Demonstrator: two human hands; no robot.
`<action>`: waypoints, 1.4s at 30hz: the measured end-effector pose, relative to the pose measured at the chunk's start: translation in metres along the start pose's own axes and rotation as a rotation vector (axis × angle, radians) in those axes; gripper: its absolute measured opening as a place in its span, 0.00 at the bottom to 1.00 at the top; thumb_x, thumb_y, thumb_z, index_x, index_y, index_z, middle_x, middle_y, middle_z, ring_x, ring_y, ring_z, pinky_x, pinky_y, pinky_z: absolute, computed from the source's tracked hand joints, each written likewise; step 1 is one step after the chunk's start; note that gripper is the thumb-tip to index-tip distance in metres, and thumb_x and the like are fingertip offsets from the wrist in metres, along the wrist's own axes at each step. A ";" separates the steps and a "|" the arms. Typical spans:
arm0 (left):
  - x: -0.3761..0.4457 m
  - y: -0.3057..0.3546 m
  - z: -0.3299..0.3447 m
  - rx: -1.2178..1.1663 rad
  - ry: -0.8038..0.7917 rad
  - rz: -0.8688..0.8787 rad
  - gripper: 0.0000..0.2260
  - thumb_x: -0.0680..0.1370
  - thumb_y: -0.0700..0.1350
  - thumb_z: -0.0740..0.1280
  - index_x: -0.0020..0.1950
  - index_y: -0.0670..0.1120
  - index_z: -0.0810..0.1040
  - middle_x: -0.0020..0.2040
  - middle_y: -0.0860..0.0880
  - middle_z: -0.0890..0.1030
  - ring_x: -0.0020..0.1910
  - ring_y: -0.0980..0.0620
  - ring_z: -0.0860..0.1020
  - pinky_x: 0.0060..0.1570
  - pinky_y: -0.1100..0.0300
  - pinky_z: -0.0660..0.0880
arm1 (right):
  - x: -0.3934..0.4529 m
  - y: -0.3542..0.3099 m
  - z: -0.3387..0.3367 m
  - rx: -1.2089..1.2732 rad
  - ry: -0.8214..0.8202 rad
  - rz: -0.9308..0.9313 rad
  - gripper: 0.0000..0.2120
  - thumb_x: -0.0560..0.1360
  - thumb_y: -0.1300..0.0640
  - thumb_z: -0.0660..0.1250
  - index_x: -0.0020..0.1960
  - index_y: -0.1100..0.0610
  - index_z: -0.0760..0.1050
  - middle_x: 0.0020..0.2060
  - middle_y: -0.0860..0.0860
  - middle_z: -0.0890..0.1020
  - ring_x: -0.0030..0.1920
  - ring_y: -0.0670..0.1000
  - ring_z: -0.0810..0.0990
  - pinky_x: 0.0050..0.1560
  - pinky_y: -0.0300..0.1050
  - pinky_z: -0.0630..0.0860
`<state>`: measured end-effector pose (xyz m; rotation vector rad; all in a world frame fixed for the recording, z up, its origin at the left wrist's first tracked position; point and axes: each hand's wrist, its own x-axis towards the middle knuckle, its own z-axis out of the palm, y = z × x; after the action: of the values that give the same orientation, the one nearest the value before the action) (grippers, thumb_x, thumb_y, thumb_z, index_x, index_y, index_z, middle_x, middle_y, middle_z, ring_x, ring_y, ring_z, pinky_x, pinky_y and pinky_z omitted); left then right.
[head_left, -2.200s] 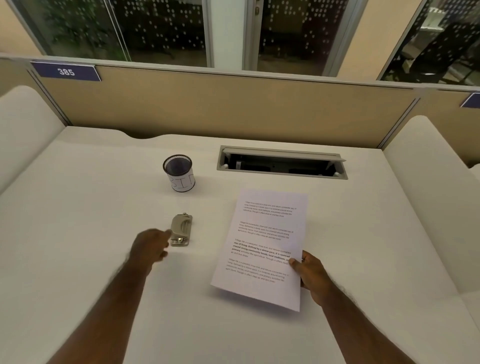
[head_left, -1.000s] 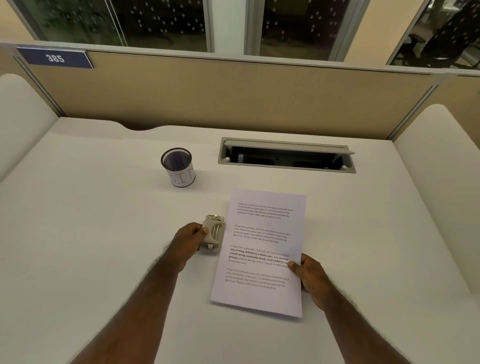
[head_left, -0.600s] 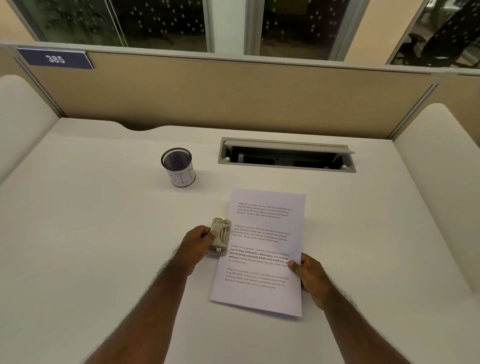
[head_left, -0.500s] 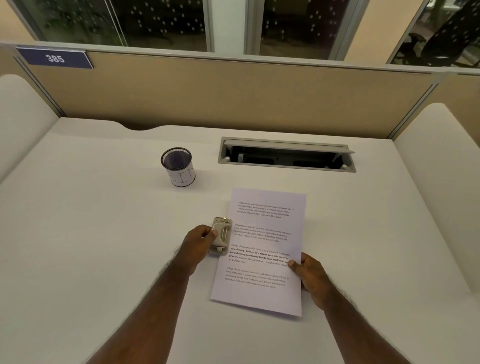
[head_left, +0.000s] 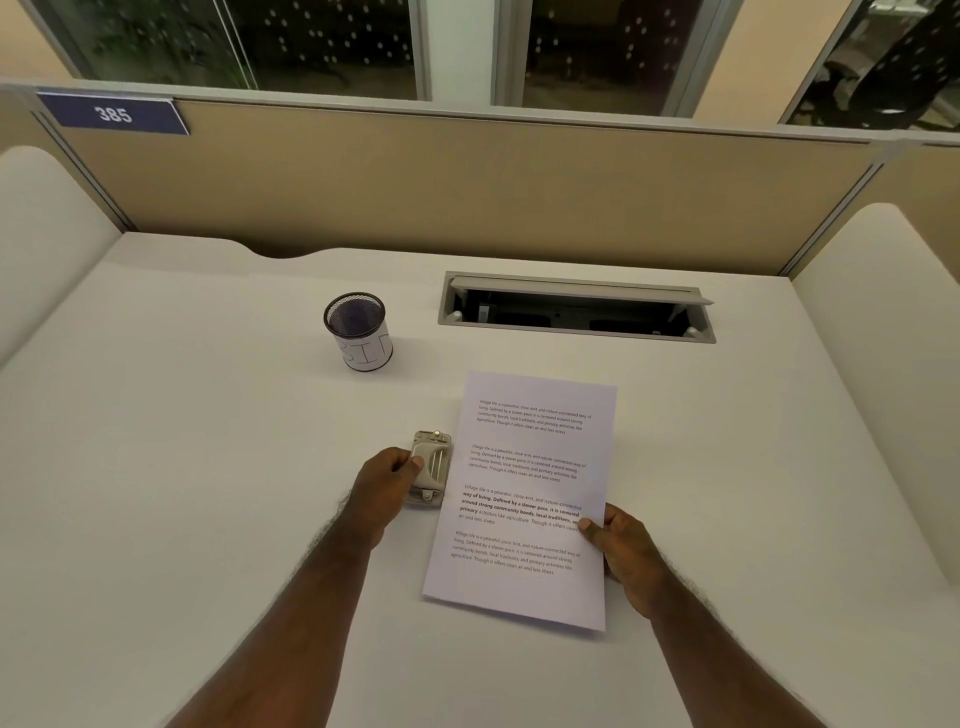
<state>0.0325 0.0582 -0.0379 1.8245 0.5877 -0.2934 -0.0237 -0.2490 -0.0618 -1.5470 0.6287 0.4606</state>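
The small beige hole punch (head_left: 430, 467) is sitting on the white desk (head_left: 182, 467), pressed right up against the left edge of the printed sheet (head_left: 524, 499), about halfway along it. Whether the paper is actually sitting inside the slot cannot be made out. Your left hand (head_left: 384, 483) is gripping the punch from its left side, with the fingers curled around the body and the thumb lying on the top lever. The sheet is lying lengthwise away from you, carrying four short blocks of text. Your right hand (head_left: 623, 551) is pinching its right edge toward the near end, thumb on top and fingers tucked beneath. Farther back and to the left, well apart from the punch, a black mesh pen cup (head_left: 358, 332) with a paper label is standing upright. To its right, the grey cable hatch (head_left: 574, 309) is gaping open in the desktop. Behind it the tan partition (head_left: 467, 182) is carrying a blue plate (head_left: 114, 114) reading 385.
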 end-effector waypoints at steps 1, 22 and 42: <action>-0.001 0.000 0.002 0.003 -0.004 0.001 0.09 0.78 0.44 0.66 0.45 0.38 0.77 0.39 0.46 0.78 0.37 0.49 0.71 0.42 0.54 0.70 | 0.000 0.000 0.000 -0.002 0.000 -0.001 0.07 0.78 0.61 0.67 0.52 0.53 0.81 0.41 0.46 0.88 0.38 0.47 0.86 0.34 0.43 0.81; -0.007 0.000 0.023 -0.063 -0.073 -0.027 0.05 0.78 0.43 0.67 0.43 0.44 0.77 0.43 0.46 0.80 0.42 0.48 0.76 0.47 0.47 0.79 | -0.002 -0.003 0.002 -0.011 -0.030 -0.001 0.08 0.78 0.62 0.66 0.56 0.56 0.80 0.48 0.53 0.87 0.44 0.53 0.85 0.40 0.46 0.82; 0.007 0.021 0.019 -0.294 -0.175 -0.397 0.05 0.75 0.34 0.70 0.49 0.35 0.80 0.40 0.37 0.82 0.37 0.41 0.82 0.27 0.51 0.82 | -0.007 -0.008 0.003 -0.060 -0.031 -0.025 0.09 0.78 0.62 0.65 0.57 0.58 0.80 0.49 0.55 0.86 0.45 0.54 0.84 0.48 0.53 0.81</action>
<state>0.0511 0.0372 -0.0306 1.3761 0.8223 -0.5944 -0.0234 -0.2451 -0.0516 -1.5998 0.5758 0.4871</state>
